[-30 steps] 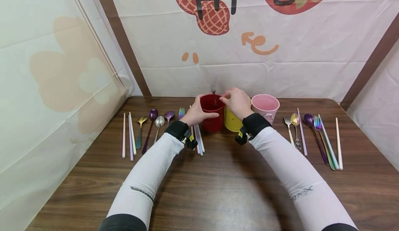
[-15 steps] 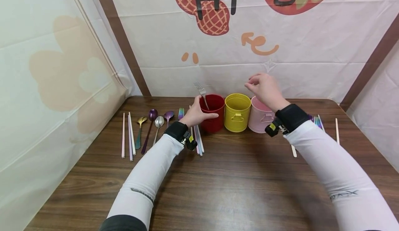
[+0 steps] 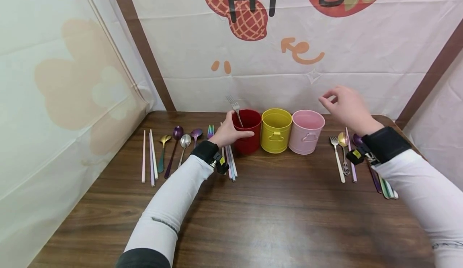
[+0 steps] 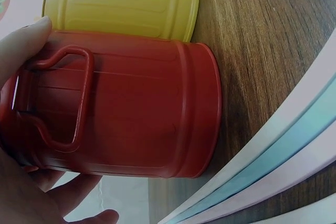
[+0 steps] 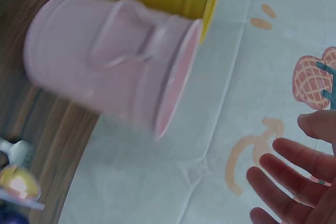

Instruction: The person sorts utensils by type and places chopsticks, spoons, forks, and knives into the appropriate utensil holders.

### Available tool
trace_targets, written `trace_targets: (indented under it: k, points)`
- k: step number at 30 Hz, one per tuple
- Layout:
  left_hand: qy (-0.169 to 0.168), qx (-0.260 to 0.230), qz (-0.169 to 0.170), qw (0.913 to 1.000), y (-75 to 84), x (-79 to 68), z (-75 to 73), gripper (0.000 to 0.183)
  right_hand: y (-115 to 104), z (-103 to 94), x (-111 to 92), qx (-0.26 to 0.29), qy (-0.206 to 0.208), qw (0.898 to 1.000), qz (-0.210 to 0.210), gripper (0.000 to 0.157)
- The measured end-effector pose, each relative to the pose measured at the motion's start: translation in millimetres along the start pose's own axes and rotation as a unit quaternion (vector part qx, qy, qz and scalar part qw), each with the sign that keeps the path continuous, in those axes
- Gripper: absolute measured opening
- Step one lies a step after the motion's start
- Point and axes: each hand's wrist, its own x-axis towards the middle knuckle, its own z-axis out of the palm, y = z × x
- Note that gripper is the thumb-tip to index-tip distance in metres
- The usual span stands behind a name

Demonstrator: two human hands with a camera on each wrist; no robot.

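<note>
A red bucket (image 3: 250,144) stands at the back of the table, and my left hand (image 3: 228,132) grips its side, thumb across the front. In the left wrist view the red bucket's wire handle (image 4: 86,98) faces me, with fingers along its wall. A silver fork (image 3: 234,104) leans in the red bucket, tines up; its lower end is hidden inside. My right hand (image 3: 349,109) hangs in the air right of the pink bucket (image 3: 302,146), fingers loosely bent and holding nothing. In the right wrist view its fingers (image 5: 283,150) are spread apart.
Between red and pink stands a yellow bucket (image 3: 275,144). Chopsticks (image 3: 152,159) and several spoons (image 3: 178,133) lie on the left. On the right lie another fork (image 3: 337,159), a gold spoon (image 3: 343,139) and more cutlery, partly behind my right arm. A cloth wall rises behind.
My right hand has left the red bucket's rim and moved right, past the yellow and pink buckets. The fork has tipped leftward in the red bucket. My left hand has stayed put.
</note>
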Motion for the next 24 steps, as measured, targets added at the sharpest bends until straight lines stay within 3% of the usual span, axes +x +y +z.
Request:
trace_targets:
  k: [6, 14, 24]
  points:
    - [0.000, 0.006, -0.002, 1.0000, 0.9, 0.7, -2.4, 0.093, 14.8, -7.5, -23.5, -0.061, -0.040, 0.997, 0.016, 0.044]
    - [0.002, 0.005, -0.004, 1.0000, -0.8, -0.1, -3.3, 0.093, 36.6, -1.6, -38.9, -0.084, -0.065, 0.994, 0.035, 0.047]
    - [-0.002, 0.007, 0.002, 1.0000, -0.1, 0.0, -0.3, 0.092, 64.8, 29.3, -54.9, -0.127, -0.183, 0.973, 0.066, 0.036]
